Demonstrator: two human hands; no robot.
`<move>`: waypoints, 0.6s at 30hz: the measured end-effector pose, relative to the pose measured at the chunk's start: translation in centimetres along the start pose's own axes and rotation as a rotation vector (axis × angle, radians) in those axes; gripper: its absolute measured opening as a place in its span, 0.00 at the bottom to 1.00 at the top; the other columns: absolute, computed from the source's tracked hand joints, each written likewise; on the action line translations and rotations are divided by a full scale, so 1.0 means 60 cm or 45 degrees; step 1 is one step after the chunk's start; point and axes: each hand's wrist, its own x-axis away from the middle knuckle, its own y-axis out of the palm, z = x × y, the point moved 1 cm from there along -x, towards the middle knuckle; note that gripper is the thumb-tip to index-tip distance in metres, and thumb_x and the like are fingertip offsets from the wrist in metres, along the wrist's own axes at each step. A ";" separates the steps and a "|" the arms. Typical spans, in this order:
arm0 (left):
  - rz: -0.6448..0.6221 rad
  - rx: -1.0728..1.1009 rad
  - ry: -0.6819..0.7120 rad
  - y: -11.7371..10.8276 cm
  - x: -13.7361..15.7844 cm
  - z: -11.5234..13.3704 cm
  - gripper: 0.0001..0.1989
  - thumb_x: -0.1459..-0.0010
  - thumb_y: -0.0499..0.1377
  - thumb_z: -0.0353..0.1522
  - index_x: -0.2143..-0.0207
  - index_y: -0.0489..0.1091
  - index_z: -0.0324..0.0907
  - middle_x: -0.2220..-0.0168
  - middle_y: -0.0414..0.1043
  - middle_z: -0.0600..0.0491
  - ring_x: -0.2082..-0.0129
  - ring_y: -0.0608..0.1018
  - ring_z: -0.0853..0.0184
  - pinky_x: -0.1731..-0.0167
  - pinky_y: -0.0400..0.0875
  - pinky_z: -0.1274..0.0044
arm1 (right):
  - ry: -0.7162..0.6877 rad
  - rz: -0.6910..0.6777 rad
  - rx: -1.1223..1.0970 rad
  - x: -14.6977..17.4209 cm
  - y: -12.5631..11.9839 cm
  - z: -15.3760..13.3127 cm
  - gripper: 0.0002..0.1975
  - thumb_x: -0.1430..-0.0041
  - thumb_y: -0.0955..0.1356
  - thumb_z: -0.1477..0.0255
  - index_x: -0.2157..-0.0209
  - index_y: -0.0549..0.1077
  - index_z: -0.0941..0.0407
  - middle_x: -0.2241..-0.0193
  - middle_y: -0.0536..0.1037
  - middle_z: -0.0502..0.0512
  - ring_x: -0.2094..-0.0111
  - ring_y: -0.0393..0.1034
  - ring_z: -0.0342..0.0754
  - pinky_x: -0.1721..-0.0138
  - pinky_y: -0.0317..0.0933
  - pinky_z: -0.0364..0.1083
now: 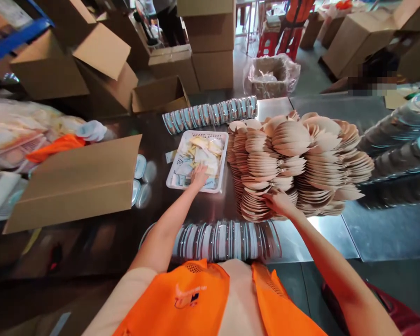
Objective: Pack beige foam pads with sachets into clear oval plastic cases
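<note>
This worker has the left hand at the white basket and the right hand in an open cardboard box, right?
Not quite: the head view shows the right hand at the stacked tan pieces. The left hand is at the white basket, as you said.

One metal-topped table, glossy. Directly upon it: one white perforated basket, left of centre; brown fan-like stacks, just right of it; one row of nested tubs beyond; a second row nearest; further clear stacks at right, blurred, possibly tubs also.
</note>
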 end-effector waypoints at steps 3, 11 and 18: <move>-0.033 0.087 0.038 0.012 -0.020 0.001 0.21 0.40 0.61 0.21 0.44 0.76 0.38 0.35 0.72 0.38 0.31 0.68 0.53 0.29 0.53 0.62 | 0.204 0.233 -0.125 0.019 0.008 0.013 0.11 0.32 0.68 0.66 0.58 0.82 0.56 0.60 0.83 0.64 0.52 0.75 0.59 0.47 0.62 0.55; 0.189 0.415 -0.093 -0.025 0.025 -0.011 0.09 0.31 0.54 0.29 0.66 0.70 0.40 0.65 0.76 0.48 0.52 0.80 0.59 0.37 0.65 0.63 | 0.542 0.940 -1.389 0.070 0.024 0.029 0.25 0.44 0.75 0.46 0.60 0.78 0.54 0.71 0.76 0.48 0.68 0.68 0.48 0.62 0.65 0.48; -0.472 1.879 -0.357 0.052 0.228 0.146 0.15 0.29 0.54 0.43 0.60 0.73 0.43 0.66 0.78 0.49 0.61 0.83 0.62 0.51 0.79 0.65 | 0.222 1.023 -1.414 0.130 -0.052 -0.074 0.20 0.42 0.77 0.49 0.64 0.80 0.52 0.64 0.80 0.53 0.57 0.73 0.54 0.45 0.66 0.56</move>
